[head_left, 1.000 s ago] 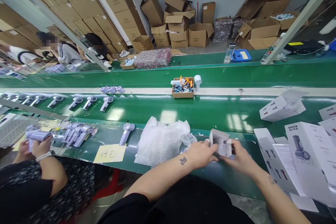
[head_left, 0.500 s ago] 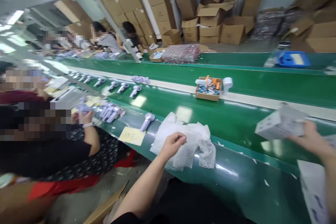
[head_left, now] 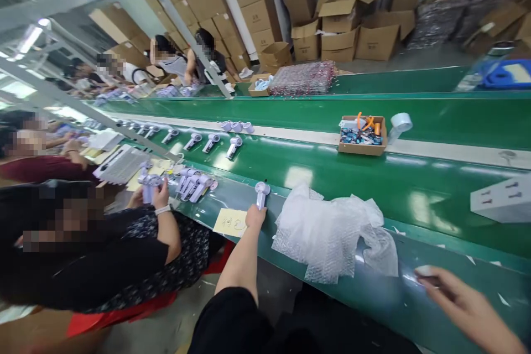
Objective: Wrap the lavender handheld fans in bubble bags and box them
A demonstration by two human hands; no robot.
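Note:
My left hand (head_left: 254,215) is wrapped round the handle of a pale purple handheld fan (head_left: 262,192) at the edge of the work surface. Beside that hand lies a yellow paper note (head_left: 228,222) with handwriting on it. Over to the right, my right hand (head_left: 454,296) hovers above the bench with its fingers curled. A small whitish thing shows at its fingertips, too unclear to name. Between my hands is a heap of bubble wrap bags (head_left: 327,232). A white box (head_left: 501,199) stands on the green belt beyond my right hand.
Several handheld fans (head_left: 234,147) stand in a row along the green belt (head_left: 290,157). A cardboard tray of small parts (head_left: 362,146) and a roll of tape (head_left: 401,123) sit on the white strip. To my left a co-worker (head_left: 161,215) handles purple parts near piled fans (head_left: 194,183).
My left hand has moved left and forward from over the bubble wrap and taken hold of the fan. My right hand has let go of the white box and come back over the bench.

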